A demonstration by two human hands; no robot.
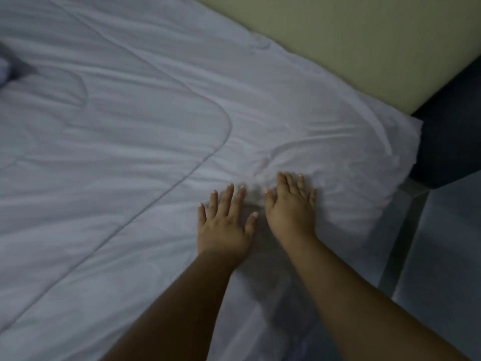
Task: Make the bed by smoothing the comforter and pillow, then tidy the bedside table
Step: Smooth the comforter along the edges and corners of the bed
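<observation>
A white comforter (109, 142) with stitched seams covers the bed and fills most of the view; it is creased near its right end. My left hand (223, 222) lies flat on it, palm down, fingers spread. My right hand (291, 207) lies flat just beside it, palm down, on a bunched, wrinkled patch of the fabric. Neither hand holds anything. The comforter's far right corner (406, 142) hangs at the bed's edge. No pillow is clearly visible.
A pale yellow-green wall (351, 43) runs along the far side of the bed. A dark piece of furniture (450, 131) stands at the right, past the bed's corner. Light floor (447, 243) shows at the lower right. A dark fold (15, 69) sits at the left edge.
</observation>
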